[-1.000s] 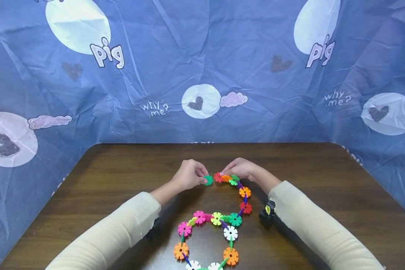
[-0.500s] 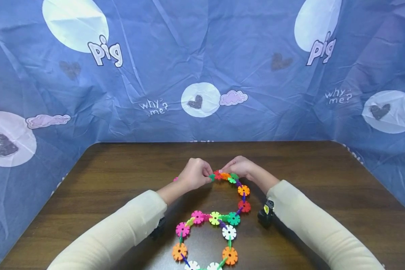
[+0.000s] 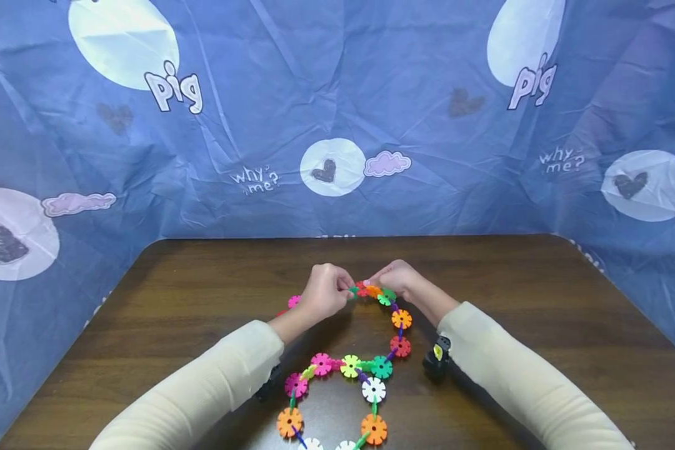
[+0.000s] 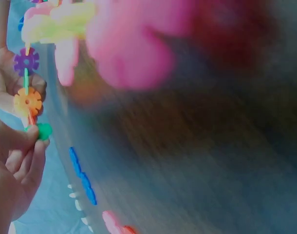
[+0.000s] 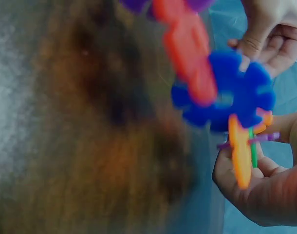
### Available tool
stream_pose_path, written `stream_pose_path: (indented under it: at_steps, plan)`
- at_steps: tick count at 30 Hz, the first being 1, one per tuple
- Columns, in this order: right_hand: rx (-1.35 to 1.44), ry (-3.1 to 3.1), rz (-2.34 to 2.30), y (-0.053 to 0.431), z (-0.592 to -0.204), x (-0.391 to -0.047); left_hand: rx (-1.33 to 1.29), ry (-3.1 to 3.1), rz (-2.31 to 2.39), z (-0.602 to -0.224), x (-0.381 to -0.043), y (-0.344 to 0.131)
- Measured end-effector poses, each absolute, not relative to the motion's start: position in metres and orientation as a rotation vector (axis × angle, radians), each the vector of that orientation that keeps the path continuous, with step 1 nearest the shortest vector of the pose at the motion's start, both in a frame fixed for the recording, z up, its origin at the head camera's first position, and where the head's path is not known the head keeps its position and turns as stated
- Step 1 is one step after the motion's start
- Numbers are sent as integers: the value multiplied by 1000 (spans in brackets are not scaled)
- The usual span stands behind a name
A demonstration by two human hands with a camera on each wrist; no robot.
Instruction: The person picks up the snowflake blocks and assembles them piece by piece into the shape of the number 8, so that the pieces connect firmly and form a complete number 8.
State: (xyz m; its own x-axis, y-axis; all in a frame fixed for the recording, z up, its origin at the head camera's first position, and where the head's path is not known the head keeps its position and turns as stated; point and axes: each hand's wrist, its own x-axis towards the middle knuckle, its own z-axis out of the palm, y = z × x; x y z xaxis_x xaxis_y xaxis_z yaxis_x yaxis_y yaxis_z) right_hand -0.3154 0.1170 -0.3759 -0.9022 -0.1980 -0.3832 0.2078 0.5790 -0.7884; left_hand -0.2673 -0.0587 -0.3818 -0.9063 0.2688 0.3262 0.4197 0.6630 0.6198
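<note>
A chain of colourful notched plastic discs curves over the table in the head view. My left hand (image 3: pixel 326 290) pinches a green disc (image 3: pixel 353 291) between thumb and fingers. It touches, or nearly touches, the red disc (image 3: pixel 362 289) at the chain's end; how far they interlock cannot be told. My right hand (image 3: pixel 398 279) pinches the chain near that red disc, beside an orange disc (image 3: pixel 374 292). In the left wrist view the green disc (image 4: pixel 45 130) sits at my left fingertips, below an orange disc (image 4: pixel 28 102). A blue disc (image 5: pixel 224 92) partly hides my hands in the right wrist view.
The chain's lower part forms a ring, with an orange disc (image 3: pixel 374 429) at its right and a pink disc (image 3: pixel 296 385) at its left. A loose-looking pink disc (image 3: pixel 295 301) shows behind my left wrist. Printed blue cloth (image 3: pixel 337 212) hangs behind the brown table (image 3: pixel 214 269).
My left hand has moved right, bringing the green disc from a gap up against the red disc. The right hand stays nearly in place. The lower chain has shifted slightly left in view.
</note>
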Motion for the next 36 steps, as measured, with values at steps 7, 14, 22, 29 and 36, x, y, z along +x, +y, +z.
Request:
stream_pose_path:
  at_steps: [7, 14, 22, 29, 36]
  plan:
    - [-42, 2316, -1228, 119, -372, -317, -614, -2706, -989, -377, -273, -62]
    - [-185, 2154, -1256, 125, -363, -324, -734, -2763, -983, -368, -280, -65]
    - [-119, 2151, -1231, 137, -364, -328, -639, -2948, -860, -363, -292, -78]
    - [-109, 2159, -1229, 143, -369, -326, -609, -3140, -538, -374, -296, -76]
    - [-71, 2166, -1263, 144, -370, -327, -583, -3118, -485, -377, -301, -72]
